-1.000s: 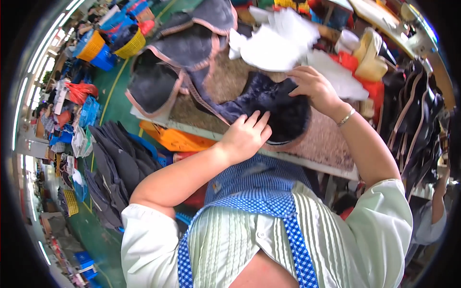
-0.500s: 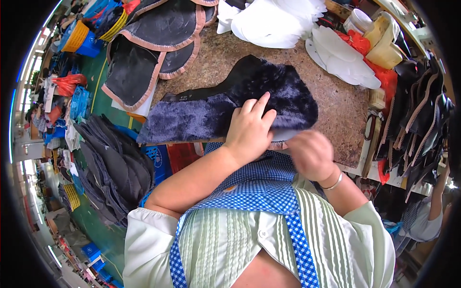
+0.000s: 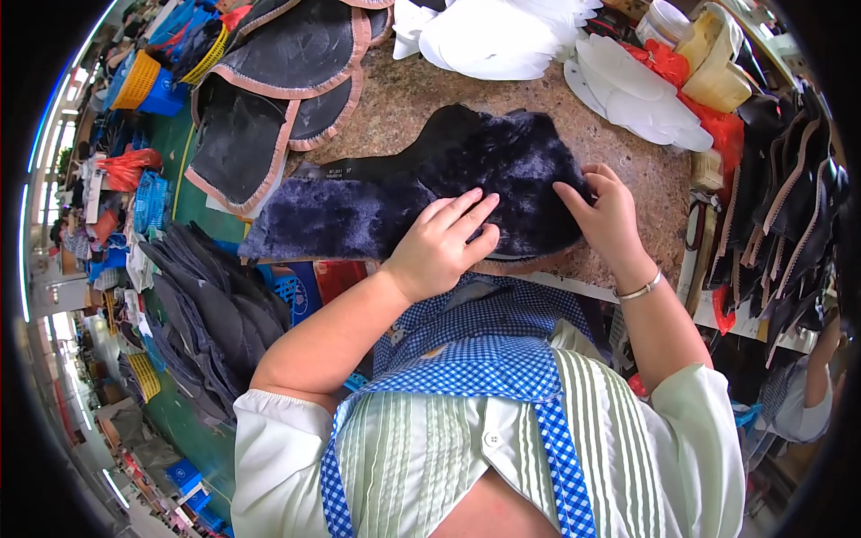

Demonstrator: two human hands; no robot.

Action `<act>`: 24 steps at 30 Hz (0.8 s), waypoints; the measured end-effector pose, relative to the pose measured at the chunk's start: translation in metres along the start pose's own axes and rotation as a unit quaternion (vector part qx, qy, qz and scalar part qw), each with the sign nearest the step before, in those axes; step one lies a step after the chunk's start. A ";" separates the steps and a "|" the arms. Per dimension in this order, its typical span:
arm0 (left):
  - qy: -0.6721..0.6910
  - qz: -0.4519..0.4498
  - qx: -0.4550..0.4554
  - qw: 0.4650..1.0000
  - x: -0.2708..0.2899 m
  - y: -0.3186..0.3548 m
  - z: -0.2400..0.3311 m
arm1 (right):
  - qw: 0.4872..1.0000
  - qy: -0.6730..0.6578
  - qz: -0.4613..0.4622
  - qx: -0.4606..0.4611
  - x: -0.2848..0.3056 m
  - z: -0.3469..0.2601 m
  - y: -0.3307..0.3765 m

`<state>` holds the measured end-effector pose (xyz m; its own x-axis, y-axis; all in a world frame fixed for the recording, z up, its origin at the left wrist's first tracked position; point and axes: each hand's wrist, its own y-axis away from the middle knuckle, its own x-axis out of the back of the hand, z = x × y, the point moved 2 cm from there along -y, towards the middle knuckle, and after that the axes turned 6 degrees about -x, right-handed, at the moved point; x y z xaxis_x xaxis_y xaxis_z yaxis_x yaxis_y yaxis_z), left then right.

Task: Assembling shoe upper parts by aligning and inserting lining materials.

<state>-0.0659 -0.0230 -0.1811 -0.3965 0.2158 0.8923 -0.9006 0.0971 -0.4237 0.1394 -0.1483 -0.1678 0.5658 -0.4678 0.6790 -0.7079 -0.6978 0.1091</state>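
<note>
A dark navy plush fabric piece [image 3: 524,175], like a boot lining, lies on the mottled brown worktop [image 3: 404,99] right in front of me. Its long left part reaches past the table's near edge, and a smooth black strip [image 3: 359,168] shows along its far side. My left hand [image 3: 446,242] rests on the middle of the plush with its fingers stretched out. At the right end, my right hand [image 3: 608,211] pinches the edge between thumb and fingers. Under the near edge of the plush, a thin pale and brownish rim peeks out; what it belongs to is hidden.
Black pieces with pinkish-brown borders [image 3: 291,54] are piled at the far left, white thin sheets [image 3: 489,40] at the back. More white pieces [image 3: 628,90] lie by a cream container [image 3: 717,63]. Black pieces [image 3: 785,193] hang at right; a dark stack [image 3: 211,314] stands left.
My right hand has moved from below the near edge up and right to the plush's right edge, which it now pinches. My left hand has slid slightly left and down.
</note>
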 end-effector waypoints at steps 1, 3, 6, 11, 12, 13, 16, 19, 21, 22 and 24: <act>0.001 -0.002 0.001 1.000 0.000 0.001 -0.001 | 1.000 0.000 -0.001 -0.002 -0.002 0.002 0.000; -0.010 -0.008 -0.028 1.000 -0.002 0.002 -0.001 | 0.991 0.046 0.039 0.118 -0.007 0.004 0.001; -0.030 -0.033 -0.032 0.999 0.000 -0.001 0.002 | 0.988 0.036 0.070 0.136 -0.012 0.006 0.000; -0.049 -0.042 -0.007 0.998 0.000 -0.003 0.013 | 0.971 0.060 0.105 0.205 -0.016 0.005 -0.002; -0.064 -0.054 0.010 0.996 0.000 -0.003 0.016 | 0.969 0.060 0.106 0.217 -0.016 0.003 -0.002; -0.080 -0.064 0.027 0.994 -0.001 -0.004 0.018 | 0.968 0.060 0.108 0.220 -0.017 0.001 -0.005; -0.060 -0.073 0.069 0.993 0.001 -0.005 0.021 | 0.982 0.043 0.079 0.163 -0.018 -0.007 -0.022; -0.068 -0.065 0.084 0.992 0.004 -0.015 0.018 | 0.997 -0.027 0.042 0.057 -0.025 -0.016 -0.054; -0.057 -0.180 0.166 0.968 0.007 -0.029 0.016 | 0.996 -0.034 0.063 0.047 -0.033 -0.016 -0.059; -0.041 -0.173 0.182 0.967 0.007 -0.034 0.013 | 0.995 -0.044 0.076 0.039 -0.038 -0.018 -0.061; -0.027 -0.199 0.224 0.954 0.009 -0.043 0.014 | 0.990 -0.058 0.112 0.065 -0.046 -0.025 -0.055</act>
<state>-0.0332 -0.0389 -0.1524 -0.0052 0.1964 0.9805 -0.9628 -0.2659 0.0481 0.1415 -0.0747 -0.1868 0.4513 -0.6719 0.5873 -0.7647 -0.6304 -0.1335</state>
